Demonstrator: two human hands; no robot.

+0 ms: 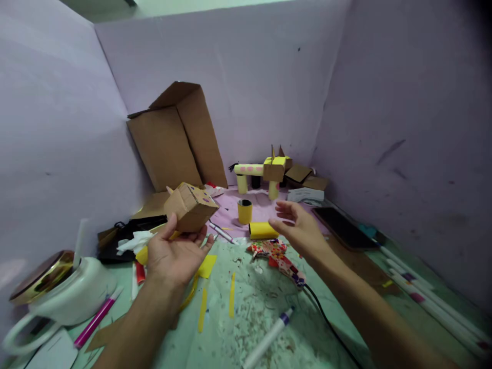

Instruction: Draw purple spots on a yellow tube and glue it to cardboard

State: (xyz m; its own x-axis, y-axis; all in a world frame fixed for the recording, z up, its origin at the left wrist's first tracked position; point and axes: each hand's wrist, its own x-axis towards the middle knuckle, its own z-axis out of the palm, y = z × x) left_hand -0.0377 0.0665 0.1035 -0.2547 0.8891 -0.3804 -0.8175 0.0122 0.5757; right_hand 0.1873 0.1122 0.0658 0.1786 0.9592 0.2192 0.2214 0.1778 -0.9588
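Note:
My left hand (pixel 177 251) holds a small brown cardboard box (pixel 190 207) from below, palm up, with the thumb at its near side. Yellow and purple marks show on the box's top. My right hand (pixel 295 223) holds nothing, its fingers apart, beside a yellow tube (pixel 263 230) lying on its side. Behind that, another yellow tube (pixel 245 211) stands upright, dark inside. Farther back stands a yellow animal figure (pixel 249 169) with pink spots, tube legs and a cardboard head. A glue gun (pixel 279 259) covered in patterned material lies nearer, its black cable trailing forward.
A tall folded cardboard piece (pixel 165 148) leans at the back left. A white teapot-like vessel (pixel 86 292) and a pink marker (pixel 96 320) are at the left. A white marker (pixel 269 338) lies in front. At right are a phone (pixel 344 228) and long white sticks (pixel 434 307).

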